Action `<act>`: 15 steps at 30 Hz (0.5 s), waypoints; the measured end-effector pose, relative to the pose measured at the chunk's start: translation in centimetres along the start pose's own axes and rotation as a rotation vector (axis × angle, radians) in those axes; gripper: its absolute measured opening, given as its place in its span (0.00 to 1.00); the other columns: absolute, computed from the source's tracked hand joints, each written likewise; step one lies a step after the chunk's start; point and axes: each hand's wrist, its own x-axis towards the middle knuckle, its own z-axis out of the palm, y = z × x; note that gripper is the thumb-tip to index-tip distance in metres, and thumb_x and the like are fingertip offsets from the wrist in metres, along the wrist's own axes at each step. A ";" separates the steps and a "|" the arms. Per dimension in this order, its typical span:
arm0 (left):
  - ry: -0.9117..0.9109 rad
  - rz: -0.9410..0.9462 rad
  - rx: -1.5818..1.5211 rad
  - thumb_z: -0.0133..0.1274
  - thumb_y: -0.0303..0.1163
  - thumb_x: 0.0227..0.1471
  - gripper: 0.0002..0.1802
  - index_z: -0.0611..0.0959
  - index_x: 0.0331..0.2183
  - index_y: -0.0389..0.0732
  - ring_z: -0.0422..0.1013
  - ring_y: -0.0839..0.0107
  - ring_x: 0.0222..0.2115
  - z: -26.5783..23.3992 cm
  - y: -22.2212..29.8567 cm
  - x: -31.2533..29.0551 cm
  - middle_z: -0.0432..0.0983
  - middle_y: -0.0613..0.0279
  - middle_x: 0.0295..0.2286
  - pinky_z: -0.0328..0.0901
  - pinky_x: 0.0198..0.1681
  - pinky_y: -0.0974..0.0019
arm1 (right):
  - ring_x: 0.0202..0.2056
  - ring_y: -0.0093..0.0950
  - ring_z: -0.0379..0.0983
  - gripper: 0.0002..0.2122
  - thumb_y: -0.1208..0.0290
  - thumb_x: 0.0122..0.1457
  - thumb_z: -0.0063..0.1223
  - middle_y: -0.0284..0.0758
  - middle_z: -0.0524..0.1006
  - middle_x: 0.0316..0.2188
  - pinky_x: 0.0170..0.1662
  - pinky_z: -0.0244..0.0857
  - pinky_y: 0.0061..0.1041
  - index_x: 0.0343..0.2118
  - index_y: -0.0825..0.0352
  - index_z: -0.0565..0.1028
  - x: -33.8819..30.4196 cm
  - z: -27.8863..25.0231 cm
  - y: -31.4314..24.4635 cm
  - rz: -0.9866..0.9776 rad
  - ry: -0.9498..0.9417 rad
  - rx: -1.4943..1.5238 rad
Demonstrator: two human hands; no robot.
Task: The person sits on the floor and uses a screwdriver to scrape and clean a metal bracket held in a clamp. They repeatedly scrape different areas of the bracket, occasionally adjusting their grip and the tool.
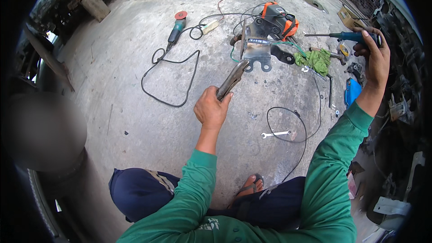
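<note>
My left hand point(210, 109) is closed around the handles of worn grey locking pliers point(231, 81). Their jaws meet the near edge of a metal bracket point(258, 53) with holes in its tabs, which rests on the concrete floor. An upright plate point(244, 39) rises at the bracket's left side. Raised at the right, my right hand point(376, 57) grips a screwdriver point(351, 36) by its blue handle, the shaft pointing left. The screwdriver's tip is apart from the bracket. A green rag point(317, 60) and a hammer point(330, 53) lie below the screwdriver.
An orange and black machine point(279, 20) sits behind the bracket. An angle grinder point(177, 28) with a looped cord lies far left. A wrench point(276, 134) lies beside a black cable point(306, 130). A blue case point(352, 91) and vehicle parts line the right side.
</note>
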 end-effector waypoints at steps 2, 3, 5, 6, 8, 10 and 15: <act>0.013 0.015 -0.009 0.73 0.48 0.43 0.23 0.82 0.31 0.42 0.78 0.51 0.31 -0.2 -0.2 -0.2 0.81 0.57 0.30 0.68 0.33 0.49 | 0.26 0.23 0.78 0.12 0.71 0.65 0.59 0.47 0.84 0.42 0.28 0.74 0.22 0.47 0.72 0.75 -0.4 0.3 -0.3 -0.036 -0.060 0.183; -0.001 0.000 -0.012 0.73 0.48 0.43 0.23 0.82 0.30 0.41 0.78 0.51 0.30 -0.3 0.0 -0.1 0.81 0.57 0.30 0.68 0.33 0.49 | 0.26 0.24 0.78 0.12 0.71 0.65 0.59 0.47 0.83 0.43 0.29 0.74 0.22 0.47 0.72 0.75 -0.5 0.6 -0.5 -0.058 -0.085 0.271; -0.028 -0.030 -0.022 0.74 0.47 0.43 0.23 0.82 0.30 0.41 0.78 0.51 0.30 -0.7 0.4 0.0 0.81 0.57 0.29 0.68 0.32 0.50 | 0.28 0.25 0.80 0.12 0.72 0.65 0.58 0.49 0.83 0.44 0.29 0.76 0.23 0.47 0.72 0.75 -0.5 2.3 -0.4 -0.078 -0.178 0.358; -0.038 -0.020 -0.035 0.74 0.47 0.43 0.23 0.82 0.29 0.40 0.78 0.51 0.29 -0.6 1.0 0.0 0.81 0.56 0.29 0.68 0.32 0.50 | 0.29 0.26 0.81 0.12 0.71 0.65 0.59 0.48 0.83 0.44 0.30 0.76 0.23 0.47 0.72 0.74 -0.5 2.9 -0.4 -0.082 -0.224 0.395; -0.038 -0.005 -0.033 0.74 0.47 0.43 0.23 0.81 0.29 0.40 0.78 0.51 0.29 -0.8 1.4 0.6 0.81 0.55 0.28 0.68 0.32 0.50 | 0.29 0.26 0.82 0.12 0.70 0.65 0.60 0.48 0.83 0.43 0.29 0.77 0.23 0.47 0.71 0.74 0.0 5.9 0.4 -0.100 -0.273 0.412; -0.021 0.019 -0.032 0.74 0.47 0.43 0.24 0.81 0.29 0.39 0.78 0.51 0.29 -0.8 1.7 0.6 0.81 0.55 0.28 0.67 0.32 0.50 | 0.27 0.25 0.81 0.12 0.69 0.64 0.61 0.44 0.84 0.39 0.29 0.76 0.23 0.46 0.70 0.75 -0.7 10.4 0.9 0.010 -0.253 0.376; -0.028 -0.019 -0.015 0.74 0.49 0.42 0.25 0.81 0.29 0.39 0.78 0.50 0.28 -0.5 1.3 0.4 0.82 0.54 0.28 0.68 0.32 0.50 | 0.23 0.23 0.79 0.13 0.67 0.63 0.63 0.35 0.82 0.28 0.26 0.74 0.23 0.44 0.70 0.76 -1.5 12.9 -0.4 0.024 -0.342 0.189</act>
